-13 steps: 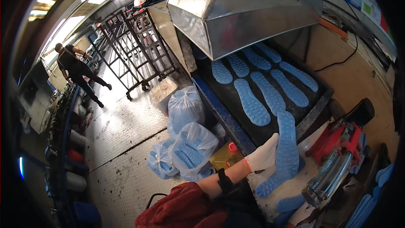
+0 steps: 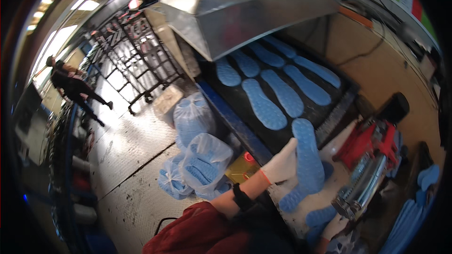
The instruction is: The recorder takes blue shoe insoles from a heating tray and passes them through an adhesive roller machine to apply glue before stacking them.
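- Holds a blue insole [image 2: 308, 160] by its left edge in the gloved left hand [image 2: 280, 163], closed on it, with the fingers partly hidden behind.
- Keeps this insole over the pale bench top [image 2: 292, 218], just beyond the near end of a black bed [image 2: 230, 98], overlapping a second insole [image 2: 290, 201] beneath.
- Reaches low with the gloved right hand [image 2: 335, 226], partly covered by a red-and-chrome device [image 2: 365, 174], near loose insoles [image 2: 321, 216]; cannot tell its openness or any hold.
- Shows rows of flat insoles [image 2: 282, 93] on the bed, partly under a metal hood [image 2: 254, 9].
- Shows clear plastic bags [image 2: 214, 148] grouped on the floor [image 2: 127, 160], bulging with blue insoles.
- Shows a whitish tub [image 2: 162, 113] just beside them, with contents too unclear to name.
- Shows a yellow container [image 2: 238, 173] with a red cap [image 2: 249, 158], near the left wrist, contents hidden.
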A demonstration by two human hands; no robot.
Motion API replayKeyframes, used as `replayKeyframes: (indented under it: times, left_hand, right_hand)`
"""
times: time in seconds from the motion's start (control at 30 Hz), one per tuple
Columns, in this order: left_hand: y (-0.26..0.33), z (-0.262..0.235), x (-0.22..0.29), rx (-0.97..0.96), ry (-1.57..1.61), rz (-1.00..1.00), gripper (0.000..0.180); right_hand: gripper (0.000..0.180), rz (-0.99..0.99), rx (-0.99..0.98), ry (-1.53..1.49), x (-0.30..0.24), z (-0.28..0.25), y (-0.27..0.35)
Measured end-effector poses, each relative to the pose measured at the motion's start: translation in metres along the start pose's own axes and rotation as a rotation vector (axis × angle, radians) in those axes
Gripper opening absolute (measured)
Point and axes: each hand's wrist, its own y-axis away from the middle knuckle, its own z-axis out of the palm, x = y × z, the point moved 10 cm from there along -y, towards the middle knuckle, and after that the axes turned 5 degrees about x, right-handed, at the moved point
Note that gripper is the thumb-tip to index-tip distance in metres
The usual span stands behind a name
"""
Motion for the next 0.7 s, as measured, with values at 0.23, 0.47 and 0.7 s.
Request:
replayKeyframes:
  times: [0.23, 0.47, 0.7]
  left_hand:
    - [0.0, 0.035, -0.014, -0.261, -2.761, 0.753, 0.061]
    - [0.007, 0.045, -0.012, -0.338, -2.667, 0.706, 0.055]
    - [0.007, 0.045, -0.01, -0.357, -2.586, 0.766, 0.051]
  right_hand:
    - [0.027, 0.023, 0.079, -0.04, -0.033, 0.0, 0.003]
    - [0.033, 0.158, -0.019, -0.051, -0.024, 0.0, 0.005]
    - [0.023, 0.038, 0.069, -0.067, -0.026, -0.003, 0.004]
